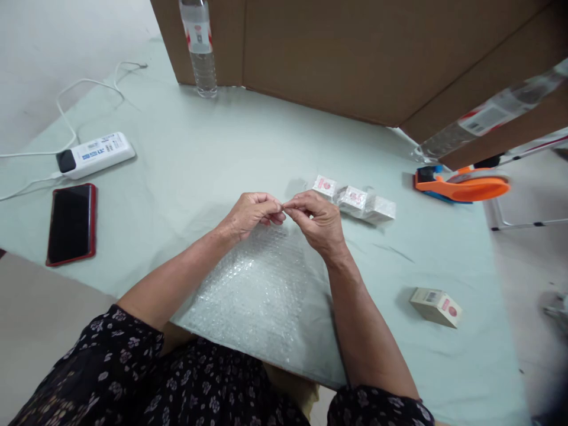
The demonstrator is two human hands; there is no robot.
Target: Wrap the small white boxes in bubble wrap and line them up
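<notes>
My left hand (260, 214) and my right hand (317, 220) meet fingertip to fingertip over the far end of a sheet of bubble wrap (255, 296). Both are closed in a pinch; whatever sits between the fingertips is too small to make out. The bubble wrap lies flat on the table and reaches its near edge. Just beyond my right hand stand small boxes in a row, a left one (325, 186), a middle one (352, 199) and a right one (380, 209), covered in clear wrapping. An unwrapped small box (437, 306) lies apart at the right.
A tape dispenser (461, 186) rests at the right edge. Water bottles, one upright (202, 65) and one leaning in view (483, 121), stand against a cardboard panel (319, 53) at the back. On the left are a phone (71, 225), a white power bank (97, 155) and cables (89, 81).
</notes>
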